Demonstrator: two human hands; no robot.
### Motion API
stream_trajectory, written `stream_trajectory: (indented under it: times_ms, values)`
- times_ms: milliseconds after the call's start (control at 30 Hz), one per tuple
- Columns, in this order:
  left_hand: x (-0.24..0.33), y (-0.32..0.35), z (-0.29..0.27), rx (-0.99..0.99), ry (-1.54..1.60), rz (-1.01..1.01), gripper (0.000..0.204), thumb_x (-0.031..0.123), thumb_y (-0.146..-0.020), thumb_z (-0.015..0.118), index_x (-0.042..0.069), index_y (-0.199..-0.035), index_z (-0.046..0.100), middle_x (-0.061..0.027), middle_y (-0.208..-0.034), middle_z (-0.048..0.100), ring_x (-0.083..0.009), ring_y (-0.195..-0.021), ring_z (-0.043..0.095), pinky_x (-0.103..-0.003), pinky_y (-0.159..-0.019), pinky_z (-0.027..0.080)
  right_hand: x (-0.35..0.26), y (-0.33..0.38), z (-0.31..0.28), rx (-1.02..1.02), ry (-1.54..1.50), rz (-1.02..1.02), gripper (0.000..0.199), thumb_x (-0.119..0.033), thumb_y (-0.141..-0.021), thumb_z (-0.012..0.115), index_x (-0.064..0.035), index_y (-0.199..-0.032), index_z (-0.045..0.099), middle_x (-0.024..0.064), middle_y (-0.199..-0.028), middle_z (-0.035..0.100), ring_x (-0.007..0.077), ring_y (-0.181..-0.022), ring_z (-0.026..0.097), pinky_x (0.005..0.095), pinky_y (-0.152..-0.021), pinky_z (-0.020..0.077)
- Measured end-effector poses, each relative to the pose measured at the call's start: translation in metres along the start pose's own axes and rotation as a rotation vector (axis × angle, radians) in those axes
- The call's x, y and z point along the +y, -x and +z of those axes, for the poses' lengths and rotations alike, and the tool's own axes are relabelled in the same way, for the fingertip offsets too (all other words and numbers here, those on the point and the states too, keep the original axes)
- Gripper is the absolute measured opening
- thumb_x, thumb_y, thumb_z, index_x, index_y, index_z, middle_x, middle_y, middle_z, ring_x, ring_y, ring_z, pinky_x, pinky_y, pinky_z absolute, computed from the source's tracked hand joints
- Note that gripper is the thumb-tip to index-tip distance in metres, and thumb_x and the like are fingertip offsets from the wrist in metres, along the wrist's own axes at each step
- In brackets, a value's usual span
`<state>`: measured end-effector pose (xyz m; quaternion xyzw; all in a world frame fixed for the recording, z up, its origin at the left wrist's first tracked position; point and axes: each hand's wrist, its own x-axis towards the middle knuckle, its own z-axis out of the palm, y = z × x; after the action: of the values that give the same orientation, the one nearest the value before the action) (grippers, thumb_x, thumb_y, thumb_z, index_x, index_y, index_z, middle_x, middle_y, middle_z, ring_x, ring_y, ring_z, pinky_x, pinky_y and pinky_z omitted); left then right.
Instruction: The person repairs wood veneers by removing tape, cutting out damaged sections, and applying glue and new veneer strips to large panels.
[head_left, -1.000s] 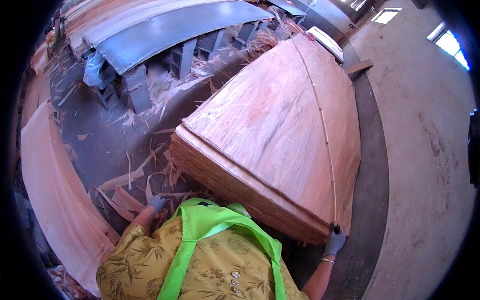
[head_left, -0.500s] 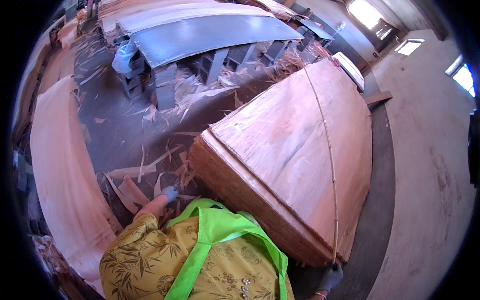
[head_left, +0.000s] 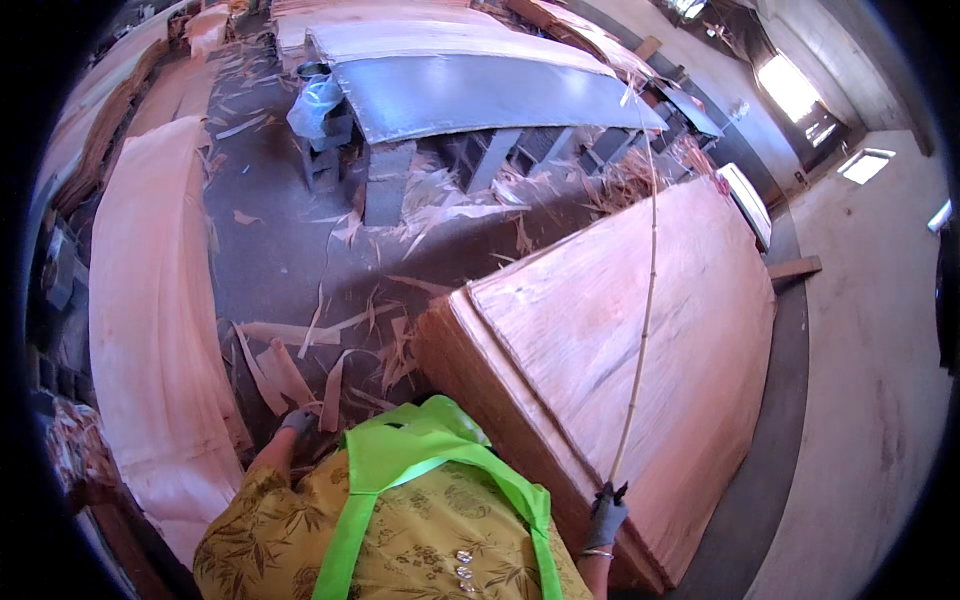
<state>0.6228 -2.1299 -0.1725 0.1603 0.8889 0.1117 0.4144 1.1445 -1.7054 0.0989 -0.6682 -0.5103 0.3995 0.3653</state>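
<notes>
My right hand (head_left: 606,520), in a grey glove with dark fingertips, is closed around the near end of a long, thin bamboo pole (head_left: 644,340). The pole slants up and away over a tall stack of wood veneer sheets (head_left: 690,310), its far tip reaching past the stack's far edge. Whether it rests on the top sheet I cannot tell. My left hand (head_left: 297,421), also gloved in grey, hangs low on the left beside curled veneer strips (head_left: 285,374). Its fingers are too small and blurred to read.
At left lies a long pile of veneer sheets (head_left: 150,300). A dark smooth panel (head_left: 480,95) rests on concrete blocks (head_left: 390,185) beyond the scrap-strewn floor. A clear plastic bag (head_left: 315,105) sits at its left corner. A pale wall (head_left: 880,330) runs along the right.
My right hand has moved left and up over the stack's near edge, carrying the pole, whose far tip now reaches farther. My left hand has drawn left and lower. The view has shifted.
</notes>
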Motion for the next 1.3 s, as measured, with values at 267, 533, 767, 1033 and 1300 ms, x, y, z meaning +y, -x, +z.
stream_trajectory:
  times_ms: [267,533,767,1033,1300]
  values:
    - [-0.029,-0.066,-0.055,-0.031,-0.078,0.226,0.044,0.039,-0.087,0.044,0.007,-0.109,0.062,-0.0181,-0.112,0.060,-0.0352,-0.103,0.058,-0.042,-0.090,0.044,-0.109,-0.024,0.132,-0.099,-0.104,0.042,0.037,-0.035,-0.086,0.063,-0.0091,-0.063,0.052,-0.0037,-0.045,0.040,0.0055,-0.034,0.033,0.0222,-0.033,0.0219]
    - [0.151,-0.159,-0.260,0.017,0.206,0.144,0.034,0.033,-0.088,0.045,0.004,-0.095,0.062,-0.0214,-0.097,0.063,-0.0399,-0.091,0.059,-0.046,-0.078,0.047,-0.195,-0.072,0.325,-0.097,-0.112,-0.135,0.033,-0.026,-0.086,0.064,-0.0086,-0.062,0.049,-0.0036,-0.048,0.041,0.0057,-0.037,0.034,0.0239,-0.034,0.0226]
    - [0.157,-0.165,-0.349,0.364,0.385,0.384,0.032,0.030,-0.090,0.047,0.004,-0.105,0.059,-0.0204,-0.100,0.062,-0.0370,-0.093,0.059,-0.042,-0.080,0.046,-0.279,-0.110,0.554,-0.352,0.065,-0.403,0.025,-0.018,-0.087,0.063,0.0011,-0.072,0.057,-0.0025,-0.060,0.046,0.0089,-0.057,0.035,0.0279,-0.046,0.0311]
    - [-0.047,-0.191,-0.354,0.150,-0.057,-0.019,0.035,0.029,-0.089,0.043,0.005,-0.104,0.063,-0.0168,-0.107,0.062,-0.0328,-0.096,0.060,-0.042,-0.093,0.042,-0.320,-0.022,0.741,-0.686,0.245,-0.714,0.017,-0.009,-0.084,0.061,0.0068,-0.080,0.058,-0.0003,-0.063,0.049,0.0101,-0.062,0.037,0.0309,-0.053,0.0380]
    - [-0.096,-0.320,-0.478,0.333,0.203,-0.027,0.027,0.024,-0.082,0.050,0.006,-0.095,0.065,-0.0145,-0.098,0.064,-0.0336,-0.093,0.059,-0.041,-0.081,0.048,-0.344,0.050,0.860,-0.912,0.382,-0.620,0.030,-0.020,-0.082,0.069,-0.0036,-0.063,0.054,-0.0076,-0.063,0.048,0.0051,-0.058,0.036,0.0251,-0.048,0.0314]
